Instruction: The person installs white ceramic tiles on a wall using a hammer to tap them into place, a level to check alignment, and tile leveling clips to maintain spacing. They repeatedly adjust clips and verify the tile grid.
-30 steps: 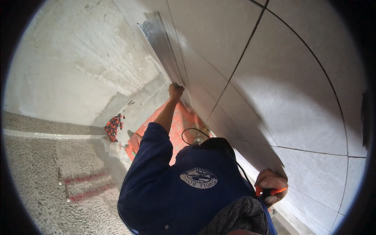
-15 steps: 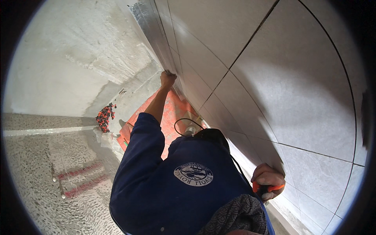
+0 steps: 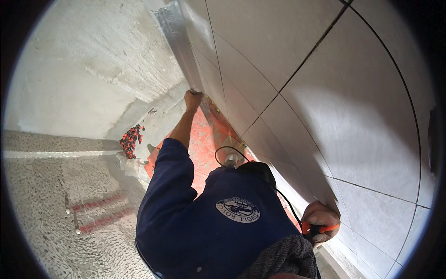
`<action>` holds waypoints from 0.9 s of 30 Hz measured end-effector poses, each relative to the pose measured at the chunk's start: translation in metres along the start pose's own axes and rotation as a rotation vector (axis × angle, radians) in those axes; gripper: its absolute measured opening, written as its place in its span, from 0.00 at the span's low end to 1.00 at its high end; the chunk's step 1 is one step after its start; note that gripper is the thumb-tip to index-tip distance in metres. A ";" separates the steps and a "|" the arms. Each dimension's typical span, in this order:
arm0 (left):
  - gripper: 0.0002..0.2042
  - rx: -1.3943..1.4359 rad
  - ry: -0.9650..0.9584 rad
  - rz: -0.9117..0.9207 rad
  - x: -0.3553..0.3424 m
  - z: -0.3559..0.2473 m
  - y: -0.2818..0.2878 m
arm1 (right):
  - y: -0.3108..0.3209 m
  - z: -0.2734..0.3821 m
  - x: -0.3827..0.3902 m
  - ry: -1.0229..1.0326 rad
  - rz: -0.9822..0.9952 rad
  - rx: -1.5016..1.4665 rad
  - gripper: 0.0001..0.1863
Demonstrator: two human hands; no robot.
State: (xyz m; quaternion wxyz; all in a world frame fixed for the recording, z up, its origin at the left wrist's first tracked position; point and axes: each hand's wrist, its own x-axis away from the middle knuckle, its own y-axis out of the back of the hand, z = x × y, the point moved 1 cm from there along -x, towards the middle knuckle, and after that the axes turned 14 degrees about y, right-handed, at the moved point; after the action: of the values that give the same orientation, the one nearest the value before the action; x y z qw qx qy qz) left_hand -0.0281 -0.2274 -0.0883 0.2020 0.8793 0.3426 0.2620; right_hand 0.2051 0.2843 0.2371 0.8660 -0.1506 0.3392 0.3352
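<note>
Metal straightedge [image 3: 180,46] clamped in left hand [image 3: 193,100]; right hand [image 3: 325,216] clasped round orange-black tool [image 3: 316,229].

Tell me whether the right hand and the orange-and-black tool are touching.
Touching. The head view shows it: the right hand is closed around the tool, digits against its black part, with orange showing on either side.

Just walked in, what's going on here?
One person at a tiled wall. The left hand holds a long metal bar beside the tiles. The right hand holds an orange-and-black item, partly hidden by the fingers. Small orange-and-black pieces lie piled off to the left.
</note>
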 end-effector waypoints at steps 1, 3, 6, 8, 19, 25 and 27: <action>0.16 0.005 -0.010 -0.031 -0.010 0.000 0.009 | -0.002 0.000 0.002 0.019 -0.026 0.006 0.26; 0.14 0.022 -0.029 -0.047 -0.025 -0.004 0.021 | -0.008 -0.001 0.006 0.034 -0.107 -0.004 0.26; 0.13 0.023 -0.048 -0.044 -0.041 -0.019 0.039 | -0.029 -0.001 0.013 0.036 -0.422 0.131 0.26; 0.15 -0.021 -0.049 -0.088 -0.048 -0.033 0.045 | -0.036 0.000 0.014 0.014 -0.530 0.170 0.26; 0.12 0.105 -0.119 -0.133 -0.086 -0.087 0.061 | -0.046 0.007 0.002 -0.040 -0.617 0.391 0.27; 0.13 0.212 -0.172 -0.092 -0.108 -0.103 0.060 | -0.040 -0.001 0.000 -0.042 -0.644 0.402 0.27; 0.12 0.181 -0.109 -0.040 -0.115 -0.109 0.058 | -0.038 -0.002 -0.001 -0.044 -0.652 0.404 0.27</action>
State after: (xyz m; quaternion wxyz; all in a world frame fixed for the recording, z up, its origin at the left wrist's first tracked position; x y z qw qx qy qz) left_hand -0.1365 -0.3295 -0.0093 0.1450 0.8999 0.3708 0.1779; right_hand 0.2293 0.2548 0.2378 0.9464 -0.0696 0.3141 -0.0285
